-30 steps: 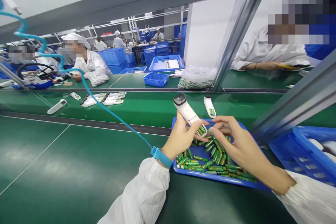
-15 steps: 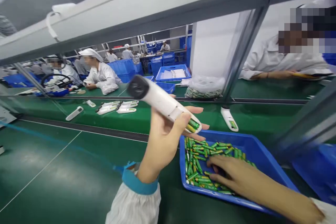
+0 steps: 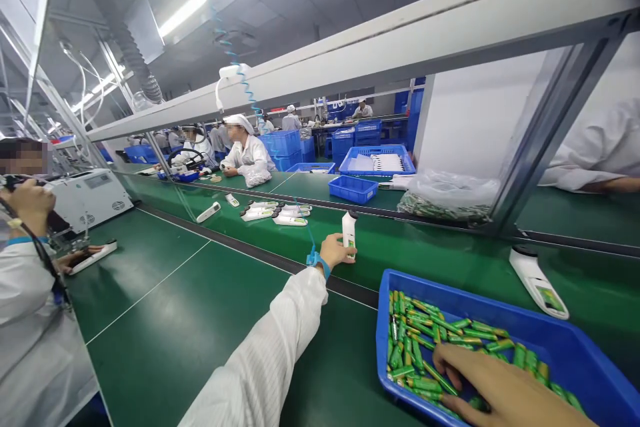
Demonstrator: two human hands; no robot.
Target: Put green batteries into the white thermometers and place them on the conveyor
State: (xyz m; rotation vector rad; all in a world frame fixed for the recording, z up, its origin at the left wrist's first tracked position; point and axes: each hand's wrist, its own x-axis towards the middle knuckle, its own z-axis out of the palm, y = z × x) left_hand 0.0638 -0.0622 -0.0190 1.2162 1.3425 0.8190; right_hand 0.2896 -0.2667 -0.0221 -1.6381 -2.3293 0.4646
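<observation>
- One white device (image 3: 349,228) was clasped by the left hand (image 3: 335,251), left of and beyond the blue tray (image 3: 583,363).
- Over the tray's green batteries (image 3: 423,321), the right hand (image 3: 500,380) was held; its grip could not be told.
- Beyond the tray, a second device (image 3: 538,282) was seen.

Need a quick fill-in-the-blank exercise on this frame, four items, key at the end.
1. The left hand grips a handheld device whose body is mostly ____ in colour.
2. The tray holds many loose green ____.
3. The strap around the left wrist is coloured ____.
4. The hand down in the tray is the camera wearer's ____ one.

Missing words: white; batteries; blue; right.
</observation>
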